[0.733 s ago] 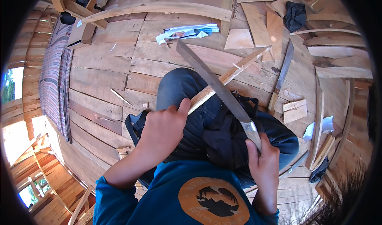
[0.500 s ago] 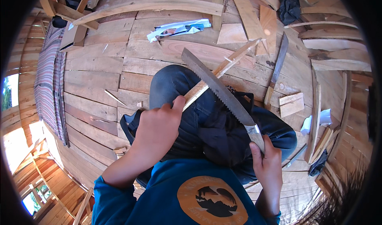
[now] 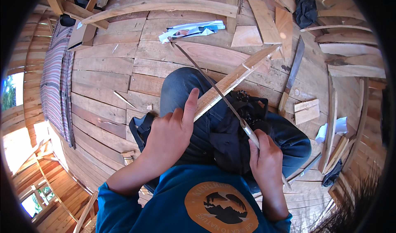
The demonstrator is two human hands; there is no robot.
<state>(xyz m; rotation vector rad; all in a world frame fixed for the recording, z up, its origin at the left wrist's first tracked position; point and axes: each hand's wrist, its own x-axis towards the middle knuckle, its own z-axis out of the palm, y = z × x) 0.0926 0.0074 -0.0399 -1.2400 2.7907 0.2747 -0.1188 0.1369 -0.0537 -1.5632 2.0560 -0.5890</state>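
Observation:
My left hand (image 3: 171,132) is closed round the near end of a long wooden stick (image 3: 235,79), its index finger stretched along the top. The stick slants away to the upper right over my folded legs. In my right hand (image 3: 268,156) is the handle of a handsaw (image 3: 213,84), gripped with the fingers wrapped round it. Its long blade crosses over the stick, turned nearly edge-on, so the teeth hardly show. Whether blade and stick touch, I cannot tell.
A long-bladed knife (image 3: 295,64) with a wooden handle lies on the plank floor (image 3: 99,82) to the right. Board offcuts (image 3: 246,36) and a white plastic wrapper (image 3: 192,30) lie ahead. Planks line the right side; a striped cloth (image 3: 58,82) hangs at the left.
The saw has rolled from showing its flat side to nearly edge-on, its tip moving left and outward. My left index finger has straightened along the stick, which shows its broader face.

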